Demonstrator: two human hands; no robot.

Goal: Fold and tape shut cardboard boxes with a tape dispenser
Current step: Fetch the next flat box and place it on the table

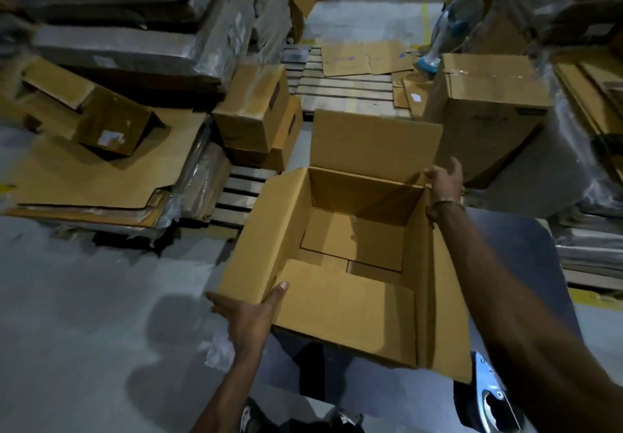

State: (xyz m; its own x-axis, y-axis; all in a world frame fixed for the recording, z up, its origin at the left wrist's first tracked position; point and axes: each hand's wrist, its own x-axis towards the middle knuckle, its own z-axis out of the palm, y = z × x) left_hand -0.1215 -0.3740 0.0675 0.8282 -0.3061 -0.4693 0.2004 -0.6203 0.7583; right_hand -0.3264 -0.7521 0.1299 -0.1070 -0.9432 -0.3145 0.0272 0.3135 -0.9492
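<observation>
An open brown cardboard box is held up in front of me, its top flaps spread outward and its bottom flaps folded in. My left hand grips the near left corner, thumb on the near flap and fingers under the left flap. My right hand holds the far right corner of the box at the rim, a bracelet on its wrist. A metal tape dispenser shows at the lower right, below my right arm.
Taped boxes stand at centre left and at right. Flat cardboard sheets lie stacked on a pallet at left. A wooden pallet with flattened boxes lies ahead. A standing fan is behind. Wrapped stacks flank both sides.
</observation>
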